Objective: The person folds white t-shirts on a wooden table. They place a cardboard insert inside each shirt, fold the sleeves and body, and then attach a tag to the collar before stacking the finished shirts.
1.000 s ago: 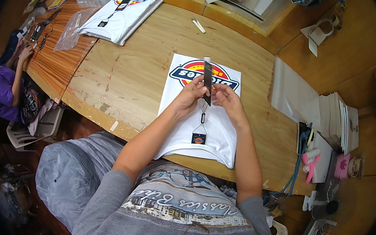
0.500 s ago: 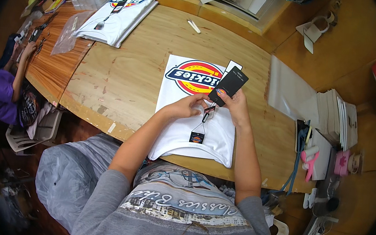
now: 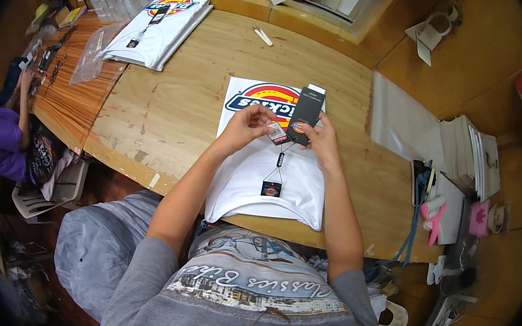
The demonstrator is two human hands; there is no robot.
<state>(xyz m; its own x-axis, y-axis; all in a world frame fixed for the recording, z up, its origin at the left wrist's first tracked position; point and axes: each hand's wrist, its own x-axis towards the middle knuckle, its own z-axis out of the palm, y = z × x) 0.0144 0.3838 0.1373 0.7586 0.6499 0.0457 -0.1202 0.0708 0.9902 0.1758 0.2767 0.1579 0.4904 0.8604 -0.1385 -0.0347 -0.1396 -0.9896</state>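
Note:
A folded white T-shirt [image 3: 244,174] with a red, yellow and navy chest print lies in front of me, its neckline toward my body. My right hand [image 3: 322,145] grips the lower end of a long black hang tag [image 3: 308,106] between thumb and fingers; a white card edge shows at its top. My left hand [image 3: 247,126] pinches a smaller tag [image 3: 277,133], with white, black and red parts, just beside it. Both hang on a cord with a black seal [image 3: 280,160], which runs down to the black neck label [image 3: 271,189].
A stack of similar folded shirts [image 3: 160,31] lies at the far left beside a clear plastic bag [image 3: 98,50]. Two white pens [image 3: 263,36] lie toward the back. Plastic sleeves [image 3: 406,118] and a pink tape dispenser [image 3: 435,216] are at the right. Another person in purple [image 3: 2,136] works at the left.
My left hand has moved up and now pinches the small tag, lifting it beside the black one. My right hand has turned the black hang tag more upright.

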